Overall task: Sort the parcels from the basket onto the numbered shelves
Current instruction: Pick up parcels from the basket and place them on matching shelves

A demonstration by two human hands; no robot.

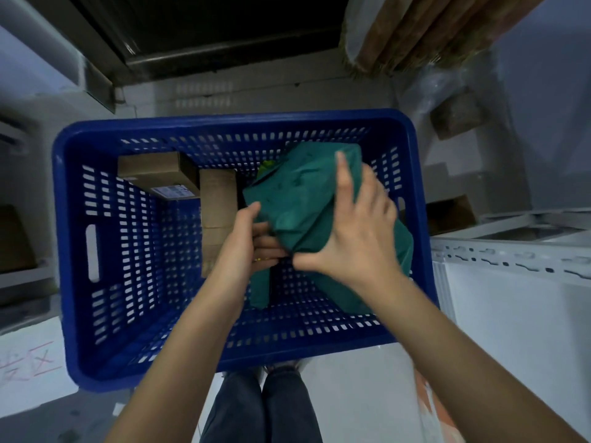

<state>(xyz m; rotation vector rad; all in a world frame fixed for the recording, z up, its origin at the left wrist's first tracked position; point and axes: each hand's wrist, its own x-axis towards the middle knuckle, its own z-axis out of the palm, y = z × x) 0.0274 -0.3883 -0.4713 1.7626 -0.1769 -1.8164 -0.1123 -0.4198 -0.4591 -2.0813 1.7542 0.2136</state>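
A blue slotted plastic basket (76, 238) fills the middle of the view. Inside it, on the right, lies a green plastic-wrapped parcel (300, 199). My right hand (355, 231) lies over the parcel's top with fingers spread and thumb under its near edge. My left hand (246, 241) grips the parcel's left near corner from below. A brown cardboard box with a white label (156, 174) sits in the basket's far left corner. Beside it stands a narrow brown carton (217, 212), partly hidden by my left hand.
White metal shelving (511, 251) stands to the right of the basket, with brown boxes (457, 119) on shelves behind it. More shelving with a box (16, 238) is at the left. My legs (262, 407) are below the basket. Red writing marks the floor (28, 362) at lower left.
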